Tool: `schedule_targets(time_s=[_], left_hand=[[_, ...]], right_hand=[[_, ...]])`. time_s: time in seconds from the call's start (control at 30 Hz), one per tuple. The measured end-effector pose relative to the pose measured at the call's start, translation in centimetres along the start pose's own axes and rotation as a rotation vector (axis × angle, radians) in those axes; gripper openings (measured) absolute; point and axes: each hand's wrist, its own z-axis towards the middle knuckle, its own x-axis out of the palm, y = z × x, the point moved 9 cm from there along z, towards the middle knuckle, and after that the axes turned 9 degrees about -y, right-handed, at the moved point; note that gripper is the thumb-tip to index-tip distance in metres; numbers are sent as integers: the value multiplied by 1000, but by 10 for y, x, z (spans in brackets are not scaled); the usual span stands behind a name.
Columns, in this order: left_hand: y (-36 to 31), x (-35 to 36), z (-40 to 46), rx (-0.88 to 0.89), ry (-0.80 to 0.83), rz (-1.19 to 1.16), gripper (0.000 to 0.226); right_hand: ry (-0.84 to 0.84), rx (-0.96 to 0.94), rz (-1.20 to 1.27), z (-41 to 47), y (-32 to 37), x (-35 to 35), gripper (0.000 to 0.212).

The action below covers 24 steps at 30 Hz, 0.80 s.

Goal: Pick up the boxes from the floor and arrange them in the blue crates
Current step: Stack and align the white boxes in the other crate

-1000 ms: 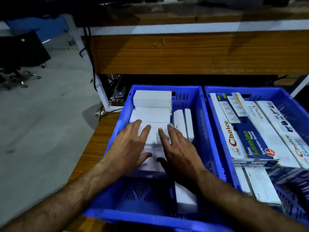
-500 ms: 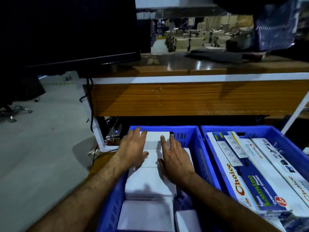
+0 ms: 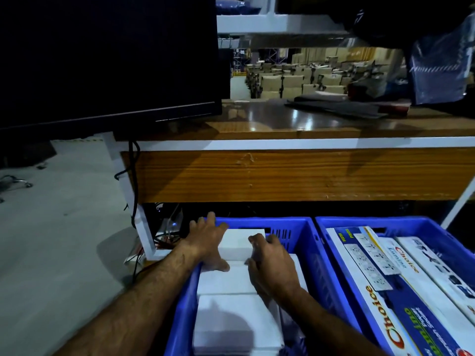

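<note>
Plain white cardboard box [image 3: 240,244] at far end of left blue plastic crate [image 3: 312,255], flanked by left hand [image 3: 207,244], fingers extended, and right hand [image 3: 270,263], fingers curled against it. Risk: uneven push skews box, jamming on white boxes [image 3: 228,281] below.

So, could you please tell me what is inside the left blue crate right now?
The left blue crate holds plain white boxes in a row, the far one between the left hand and right hand. Whatever lies beneath them is covered.
</note>
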Motion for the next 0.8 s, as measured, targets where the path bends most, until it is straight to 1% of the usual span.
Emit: schedule_targets(time_s=[0.13,0.23,0.3,0.37,0.43,0.53,0.6,0.7,0.8], left_hand=[[3,4,9,11,11,-21,100],[3,7,7,44,10,-62,92],[0,2,1,88,-50,-80,87],[-3,-8,-10,110,-120,-95,85],[-7,-20,-26,128,-174,-104,87],[-16,-35,-57,181,-236,-114,89],[-21,-37,-81,195,-254,-133,91],[-29,-36,-113,209,-286,-85,95],[-39,-27,-150,249,-255,-61,95]], right_hand=[[-56,-16,36,-4,-8,-1,43],[-56,-31,29,-4,-6,-4,42],[-54,-64,-14,-3,-2,-8,42],[-48,-115,-41,-2,3,-16,52],[-24,-194,-18,-5,10,-27,62],[54,-346,26,-13,23,-42,68],[103,-430,36,-25,28,-49,68],[156,-527,-21,-50,35,-58,67],[228,-593,-72,-83,41,-62,68]])
